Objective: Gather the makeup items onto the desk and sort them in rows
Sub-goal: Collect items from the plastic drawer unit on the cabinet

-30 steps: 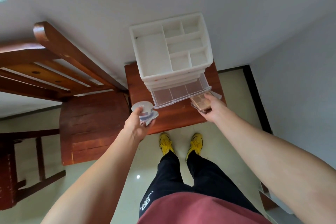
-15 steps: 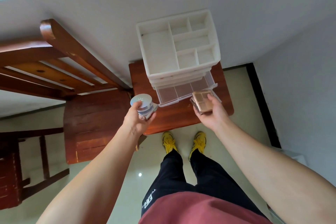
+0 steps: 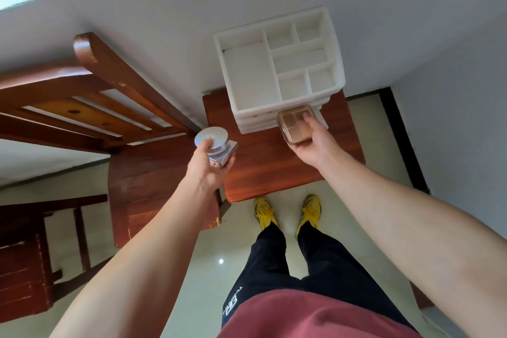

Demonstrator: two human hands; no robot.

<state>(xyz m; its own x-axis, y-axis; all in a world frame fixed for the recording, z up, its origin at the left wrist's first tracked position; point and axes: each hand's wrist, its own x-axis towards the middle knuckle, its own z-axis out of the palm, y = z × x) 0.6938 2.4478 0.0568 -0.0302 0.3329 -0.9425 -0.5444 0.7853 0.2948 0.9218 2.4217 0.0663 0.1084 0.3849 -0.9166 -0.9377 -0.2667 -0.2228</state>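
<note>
A white plastic organizer (image 3: 247, 74) with empty top compartments stands on a small red-brown wooden stand (image 3: 263, 167) against the wall. Its drawers look pushed in. My right hand (image 3: 311, 143) grips a brown eyeshadow palette (image 3: 292, 123) with a clear lid, just in front of the organizer's drawers. To the left of the stand, my left hand (image 3: 208, 170) holds a stack of makeup compacts (image 3: 215, 145), a round silver one on top of a flat square one.
A dark wooden chair (image 3: 142, 173) stands left of the stand, with a wooden bed frame (image 3: 90, 101) behind it. More dark wood furniture (image 3: 22, 255) is at the far left. My feet in yellow shoes (image 3: 288, 211) are on a pale tiled floor below the stand.
The clear drawer that stood open is now pushed in. My right hand has lifted the palette up in front of the organizer. My left hand keeps its stack of compacts.
</note>
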